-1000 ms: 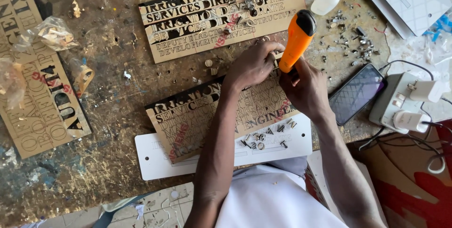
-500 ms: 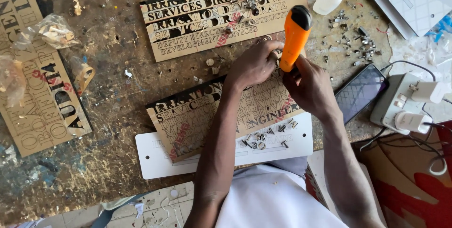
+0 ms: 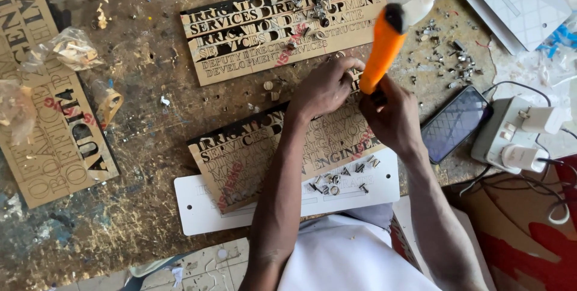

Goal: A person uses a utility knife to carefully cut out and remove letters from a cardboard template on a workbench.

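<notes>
Mid-job: right hand [image 3: 393, 116] clamped on orange-handled tool [image 3: 382, 47], left hand [image 3: 324, 86] pressed fingers-together on near brown lettered stencil sheet [image 3: 240, 156], over white plate [image 3: 198, 207]; loose cut letters [image 3: 336, 180] lay there, many letters apparently left unpicked.

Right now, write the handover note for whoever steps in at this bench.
Right hand: gripping the orange-handled tool, tip down at the near lettered board.
Left hand: pressed on that board's top edge, beside the tool tip.
Near board lies on a white panel with small cut letters loose on it.
A second lettered board lies farther up the bench.
Done or left: cannot tell from this view.
</notes>
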